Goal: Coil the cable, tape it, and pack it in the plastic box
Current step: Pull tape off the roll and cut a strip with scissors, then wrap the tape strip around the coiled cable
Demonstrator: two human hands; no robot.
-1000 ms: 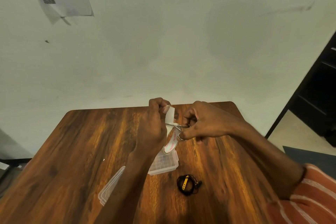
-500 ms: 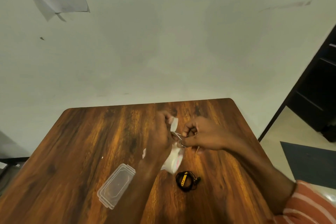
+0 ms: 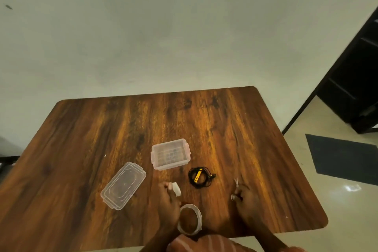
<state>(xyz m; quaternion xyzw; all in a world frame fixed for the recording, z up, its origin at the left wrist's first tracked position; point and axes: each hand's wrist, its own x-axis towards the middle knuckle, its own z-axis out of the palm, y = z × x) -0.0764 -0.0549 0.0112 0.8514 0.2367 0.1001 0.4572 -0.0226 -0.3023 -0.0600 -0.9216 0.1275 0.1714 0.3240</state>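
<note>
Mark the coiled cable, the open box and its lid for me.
cable [image 3: 200,177], head view, on the yellow remote inside the coil
box [image 3: 185,161], head view, front right rim
lid [image 3: 123,185], head view, centre of its flat panel

The wooden table [image 3: 204,120] carries an open plastic box [image 3: 170,156], its lid [image 3: 123,185], a coiled cable [image 3: 200,177] and a tape roll [image 3: 190,219].
</note>
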